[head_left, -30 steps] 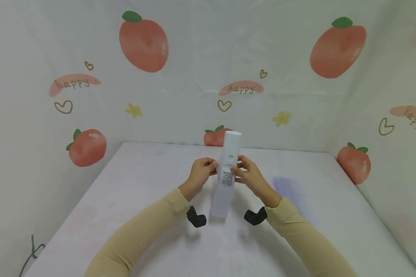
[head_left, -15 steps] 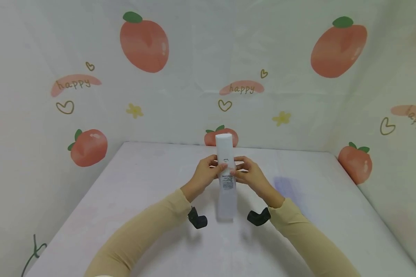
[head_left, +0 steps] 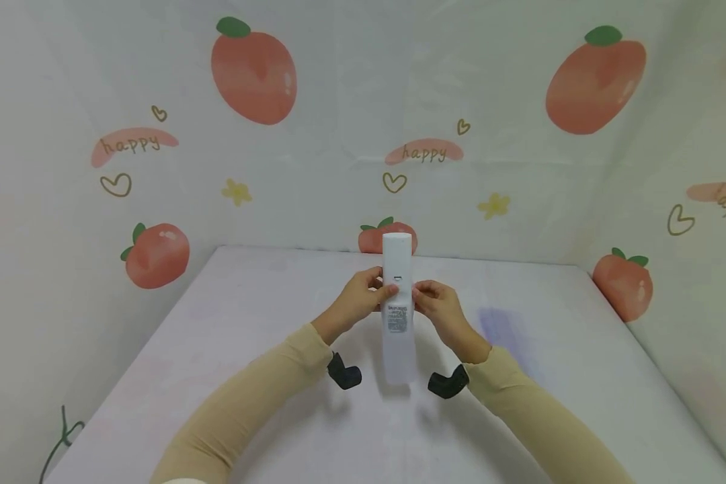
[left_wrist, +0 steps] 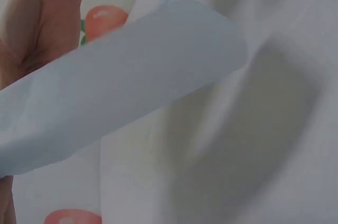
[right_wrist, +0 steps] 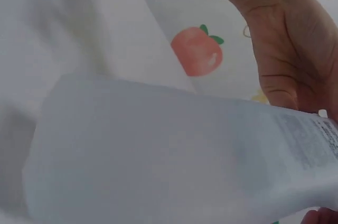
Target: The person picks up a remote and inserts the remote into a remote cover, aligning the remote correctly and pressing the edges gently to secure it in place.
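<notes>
A long white device (head_left: 397, 316) stands almost upright in the head view, its lower end close over the table. Its front has a small dark slot and a grey printed label (head_left: 397, 318); the lower part looks smooth and plain. My left hand (head_left: 361, 296) grips its left side, thumb across the front and fingers partly hidden behind. At the right side my right hand (head_left: 440, 304) pinches the edge with bent fingers. The white body (left_wrist: 127, 76) crosses the left wrist view. In the right wrist view the same device (right_wrist: 158, 150) fills the lower part.
A white table (head_left: 248, 302) with a faint purple patch (head_left: 505, 336) lies under the hands. Black wrist mounts (head_left: 343, 372) hang below both sleeves. Behind stands a white cloth backdrop (head_left: 339, 87) printed with red fruit.
The device has straightened from a rightward lean to nearly upright. My left thumb has come onto its front, while my right thumb has shifted from the front to the right edge.
</notes>
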Demonstrator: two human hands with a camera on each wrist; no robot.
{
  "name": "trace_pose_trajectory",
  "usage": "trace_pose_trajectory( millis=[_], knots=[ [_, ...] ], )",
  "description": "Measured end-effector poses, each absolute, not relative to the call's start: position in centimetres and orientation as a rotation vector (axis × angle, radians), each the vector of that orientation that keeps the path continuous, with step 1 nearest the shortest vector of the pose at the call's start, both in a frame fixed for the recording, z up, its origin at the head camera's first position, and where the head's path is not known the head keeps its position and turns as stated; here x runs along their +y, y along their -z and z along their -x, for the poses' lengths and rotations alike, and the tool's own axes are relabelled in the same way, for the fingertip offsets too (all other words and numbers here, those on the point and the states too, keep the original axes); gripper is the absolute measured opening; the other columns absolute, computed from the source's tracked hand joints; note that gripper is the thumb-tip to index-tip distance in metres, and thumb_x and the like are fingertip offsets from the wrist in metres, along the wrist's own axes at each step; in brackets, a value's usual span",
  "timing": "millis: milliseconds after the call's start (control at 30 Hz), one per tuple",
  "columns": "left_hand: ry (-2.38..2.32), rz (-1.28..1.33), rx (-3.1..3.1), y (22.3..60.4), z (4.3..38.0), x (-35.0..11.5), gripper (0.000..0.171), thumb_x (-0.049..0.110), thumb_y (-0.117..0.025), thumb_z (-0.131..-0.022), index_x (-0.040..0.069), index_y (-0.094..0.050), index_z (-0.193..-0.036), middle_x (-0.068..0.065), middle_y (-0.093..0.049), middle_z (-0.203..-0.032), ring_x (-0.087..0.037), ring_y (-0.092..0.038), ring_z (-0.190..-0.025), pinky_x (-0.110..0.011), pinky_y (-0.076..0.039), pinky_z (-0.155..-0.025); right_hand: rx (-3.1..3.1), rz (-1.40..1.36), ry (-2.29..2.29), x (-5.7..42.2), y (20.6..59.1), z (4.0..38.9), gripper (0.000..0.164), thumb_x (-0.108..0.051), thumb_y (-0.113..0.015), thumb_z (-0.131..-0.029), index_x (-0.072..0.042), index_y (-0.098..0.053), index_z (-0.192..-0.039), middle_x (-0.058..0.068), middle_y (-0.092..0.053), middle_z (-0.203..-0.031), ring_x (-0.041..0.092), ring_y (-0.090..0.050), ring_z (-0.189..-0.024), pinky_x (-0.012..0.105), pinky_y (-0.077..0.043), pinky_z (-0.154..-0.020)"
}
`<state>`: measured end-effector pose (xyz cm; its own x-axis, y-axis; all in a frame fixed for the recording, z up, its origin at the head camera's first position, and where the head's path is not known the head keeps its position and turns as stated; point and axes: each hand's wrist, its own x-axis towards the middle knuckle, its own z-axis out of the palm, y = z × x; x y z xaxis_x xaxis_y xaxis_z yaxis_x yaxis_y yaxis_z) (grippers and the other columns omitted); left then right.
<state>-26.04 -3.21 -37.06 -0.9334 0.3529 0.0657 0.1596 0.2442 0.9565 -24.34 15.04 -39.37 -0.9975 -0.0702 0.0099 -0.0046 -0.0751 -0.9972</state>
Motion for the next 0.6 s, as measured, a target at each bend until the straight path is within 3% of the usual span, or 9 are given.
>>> trace_pose_trajectory(
  millis=[167,300,433,600],
  knots=[
    [-1.734,-0.465,2.342,37.1,25.9,-3.4,0.031,0.016,-0.064,-0.094,0.001,-0.057,-0.121,-0.016,-0.061,-0.098,-0.02,-0.064,-0.084,-0.036,-0.059,-0.076,1.926,0.091,2.351,14.3,39.5,24.3,0.011,0.006,-0.047,-0.097,0.006,-0.047,-0.108,-0.004,-0.061,-0.081,0.005,-0.06,-0.077,0.019,-0.053,-0.073],
    [-1.792,-0.417,2.358,37.1,26.0,-3.4,0.03,0.018,-0.068,-0.092,0.002,-0.06,-0.116,-0.015,-0.06,-0.096,-0.019,-0.064,-0.082,-0.036,-0.059,-0.075,1.902,0.145,2.349,14.0,39.3,23.9,0.023,-0.005,-0.044,-0.102,-0.001,-0.043,-0.124,-0.003,-0.065,-0.089,0.008,-0.063,-0.083,0.022,-0.053,-0.076],
    [-1.823,-0.364,2.34,37.0,26.2,-3.8,0.029,0.018,-0.069,-0.091,0.003,-0.061,-0.115,-0.015,-0.061,-0.099,-0.02,-0.065,-0.083,-0.037,-0.059,-0.076,2.052,0.204,2.193,14.0,38.9,23.8,0.041,-0.014,-0.053,-0.1,0.002,-0.043,-0.137,0.007,-0.06,-0.108,0.011,-0.063,-0.093,0.027,-0.055,-0.085],
    [-1.958,-0.319,2.174,37.1,26.1,-4.3,0.047,0.013,-0.07,-0.089,0.005,-0.048,-0.131,-0.02,-0.063,-0.113,-0.024,-0.066,-0.096,-0.04,-0.057,-0.085,2.154,0.139,2.139,14.5,38.6,24.1,0.044,-0.006,-0.063,-0.093,0.003,-0.048,-0.132,0.01,-0.057,-0.109,0.012,-0.062,-0.091,0.03,-0.056,-0.083]
  ],
)
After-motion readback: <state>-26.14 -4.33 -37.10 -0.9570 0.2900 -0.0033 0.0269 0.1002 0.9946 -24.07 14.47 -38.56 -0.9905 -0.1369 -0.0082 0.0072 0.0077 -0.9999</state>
